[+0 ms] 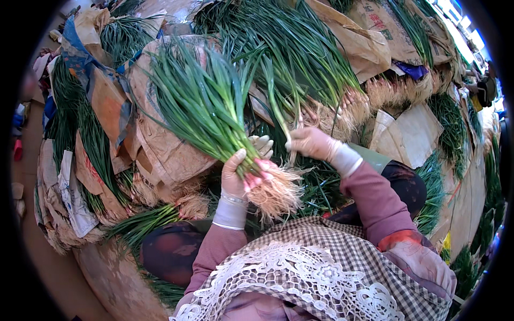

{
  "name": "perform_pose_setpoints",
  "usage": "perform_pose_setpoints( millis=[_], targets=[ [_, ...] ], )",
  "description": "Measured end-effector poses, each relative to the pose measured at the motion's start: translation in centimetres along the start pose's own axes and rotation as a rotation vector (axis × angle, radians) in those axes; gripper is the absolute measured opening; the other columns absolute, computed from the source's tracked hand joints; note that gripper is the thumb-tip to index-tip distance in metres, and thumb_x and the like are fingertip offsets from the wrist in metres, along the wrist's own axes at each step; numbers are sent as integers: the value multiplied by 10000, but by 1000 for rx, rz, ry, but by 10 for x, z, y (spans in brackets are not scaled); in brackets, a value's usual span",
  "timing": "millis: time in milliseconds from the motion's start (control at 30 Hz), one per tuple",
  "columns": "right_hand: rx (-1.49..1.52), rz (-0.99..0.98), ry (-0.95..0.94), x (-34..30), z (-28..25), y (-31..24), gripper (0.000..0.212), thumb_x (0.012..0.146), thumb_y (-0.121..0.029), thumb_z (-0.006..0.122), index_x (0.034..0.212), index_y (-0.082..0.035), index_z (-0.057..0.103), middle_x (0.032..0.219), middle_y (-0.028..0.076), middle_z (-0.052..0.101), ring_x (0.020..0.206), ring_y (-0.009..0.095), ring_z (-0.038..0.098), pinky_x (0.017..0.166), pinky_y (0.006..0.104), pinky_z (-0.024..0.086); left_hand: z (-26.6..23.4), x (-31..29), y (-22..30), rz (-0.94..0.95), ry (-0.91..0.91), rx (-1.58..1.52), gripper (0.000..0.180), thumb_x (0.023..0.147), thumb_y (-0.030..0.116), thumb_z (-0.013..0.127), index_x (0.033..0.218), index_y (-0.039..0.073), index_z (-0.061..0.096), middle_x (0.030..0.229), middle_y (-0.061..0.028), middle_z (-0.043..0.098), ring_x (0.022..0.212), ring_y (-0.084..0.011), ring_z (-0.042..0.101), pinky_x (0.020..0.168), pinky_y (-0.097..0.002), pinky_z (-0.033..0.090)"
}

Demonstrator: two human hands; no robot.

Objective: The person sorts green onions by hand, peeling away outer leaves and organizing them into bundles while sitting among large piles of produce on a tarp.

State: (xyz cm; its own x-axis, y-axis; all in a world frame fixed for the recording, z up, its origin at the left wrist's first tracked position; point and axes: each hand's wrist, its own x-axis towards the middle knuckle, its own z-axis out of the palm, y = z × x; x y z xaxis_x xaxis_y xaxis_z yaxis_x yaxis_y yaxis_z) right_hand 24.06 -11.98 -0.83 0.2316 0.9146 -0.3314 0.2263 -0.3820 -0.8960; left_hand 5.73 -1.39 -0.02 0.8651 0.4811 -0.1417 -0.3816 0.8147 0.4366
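Note:
My left hand [233, 175], in a thin pale glove, is wrapped round a thick bunch of green garlic [214, 115]. Its long flat leaves point away to the upper left. Pink bulb ends and a shaggy mass of straw-coloured roots stick out toward me on the right. Close by on the right, my right hand [315, 144], gloved too, pinches a single green garlic stalk [277, 113] near its lower end. The stalk stands apart from the bunch, leaves pointing away from me.
Beyond my hands lies a big heap of green garlic [300, 59], roots facing right. Brown paper sacking [171, 144] covers the left side, with more bundles [96, 144] beneath. A small bunch [144, 222] rests near my left knee. Folded sacking [407, 134] lies at right.

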Motion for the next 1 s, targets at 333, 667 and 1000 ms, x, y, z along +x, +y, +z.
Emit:
perform_pose_setpoints(
  millis=[333, 667, 1000],
  targets=[
    [130, 48, -251, -13, 21, 18, 319, 792, -364, 525, 808, -50, 582, 611, 31, 535, 541, 86, 488, 488, 230, 399, -11, -3, -13, -167, -30, -56, 352, 779, 208, 473, 1048, -14, 432, 910, -217, 533, 689, -239, 543, 620, -391, 484],
    [-269, 441, -338, -4, -12, 24, 226, 740, -264, 563, 866, -80, 598, 703, 70, 604, 544, 150, 561, 572, 310, 463, -14, -6, -4, -86, 13, 40, 404, 790, 253, 466, 1088, -19, 434, 965, -194, 534, 844, -347, 545, 787, -466, 443],
    [-345, -10, 689, 45, -37, 49, 234, 747, -279, 582, 880, -86, 578, 745, 70, 570, 661, 185, 533, 614, 304, 422, -1, -6, 0, -163, -205, -169, 637, 753, 265, 514, 1236, -45, 237, 905, -153, 545, 826, -239, 541, 747, -369, 456]
  ],
)
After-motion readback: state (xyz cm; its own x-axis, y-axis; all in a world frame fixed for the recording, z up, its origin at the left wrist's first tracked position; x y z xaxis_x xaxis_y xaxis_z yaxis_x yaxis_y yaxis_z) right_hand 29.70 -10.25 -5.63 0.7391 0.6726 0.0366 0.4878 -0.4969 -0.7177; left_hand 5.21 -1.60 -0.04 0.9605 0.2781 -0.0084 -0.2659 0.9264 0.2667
